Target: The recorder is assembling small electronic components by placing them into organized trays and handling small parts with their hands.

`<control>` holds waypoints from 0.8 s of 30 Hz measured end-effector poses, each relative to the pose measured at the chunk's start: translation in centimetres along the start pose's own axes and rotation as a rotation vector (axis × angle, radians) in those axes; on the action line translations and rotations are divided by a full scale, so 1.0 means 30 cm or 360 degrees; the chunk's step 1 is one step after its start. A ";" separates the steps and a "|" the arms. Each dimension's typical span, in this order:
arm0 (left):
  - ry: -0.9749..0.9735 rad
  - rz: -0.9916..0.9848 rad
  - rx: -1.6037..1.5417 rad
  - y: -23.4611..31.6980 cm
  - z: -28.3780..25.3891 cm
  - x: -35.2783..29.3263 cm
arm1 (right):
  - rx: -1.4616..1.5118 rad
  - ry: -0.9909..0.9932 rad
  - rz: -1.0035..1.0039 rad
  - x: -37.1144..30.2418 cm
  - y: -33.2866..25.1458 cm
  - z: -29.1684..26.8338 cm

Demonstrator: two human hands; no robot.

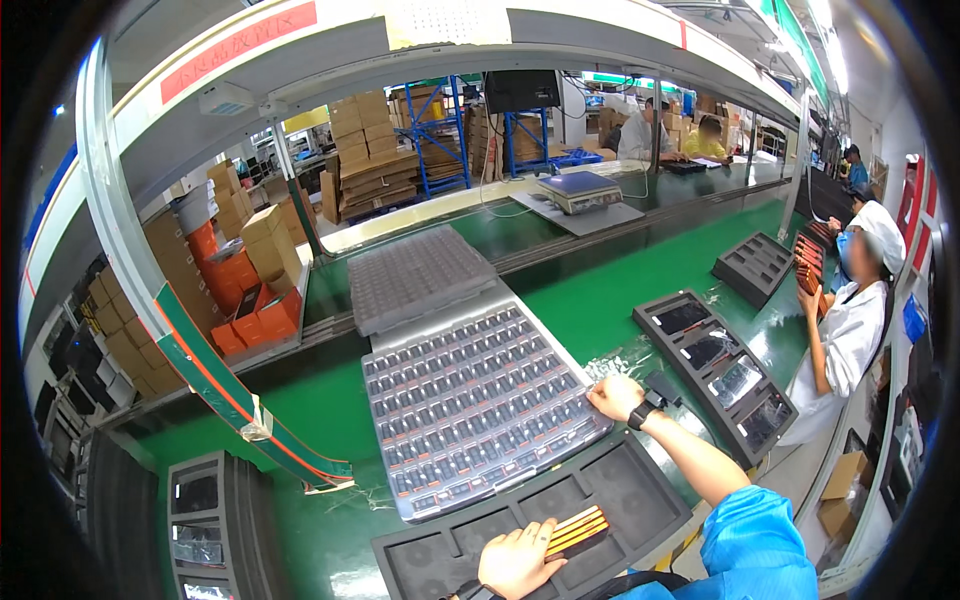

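My left hand (520,560) is closed around the left end of several slim orange-and-black striped bars (580,530), which lie side by side over a black foam tray (630,485) at the front edge of the bench. My right hand (615,396) has its fingers bent together at the right edge of a clear plastic tray (410,505); what they pinch, if anything, is hidden. Rows of small dark parts with orange ends (460,395) fill the pockets of this plastic tray. A black band circles my right wrist.
Stacked empty-looking plastic trays (420,275) stand behind the filled one. To the right lies a foam tray with dark screens (710,360); beyond it sits another foam tray (755,265). Foam stacks (215,520) stand at left. A co-worker (850,320) holds similar orange-striped pieces.
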State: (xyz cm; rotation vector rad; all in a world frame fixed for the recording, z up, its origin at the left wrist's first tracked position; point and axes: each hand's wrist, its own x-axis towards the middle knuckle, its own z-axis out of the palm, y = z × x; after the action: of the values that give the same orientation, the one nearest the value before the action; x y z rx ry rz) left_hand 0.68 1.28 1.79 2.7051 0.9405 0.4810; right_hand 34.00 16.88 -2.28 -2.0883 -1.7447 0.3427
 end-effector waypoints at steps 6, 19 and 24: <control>-0.0007 -0.0017 -0.0006 -0.009 -0.004 -0.007 | -0.0610 0.0406 -0.0356 0.024 -0.038 0.045; -0.0155 -0.0063 0.0117 -0.080 -0.031 0.028 | 0.1521 -0.0151 0.0130 0.017 -0.112 -0.224; 0.0047 0.0019 0.0072 -0.123 -0.001 0.022 | 0.2370 -0.0596 0.0213 -0.113 -0.211 -0.220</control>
State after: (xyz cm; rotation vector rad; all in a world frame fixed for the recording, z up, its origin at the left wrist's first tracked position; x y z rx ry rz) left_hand -0.89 4.54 0.76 2.7523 0.9548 0.5095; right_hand 30.60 13.53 6.23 -1.0001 -0.8427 1.5408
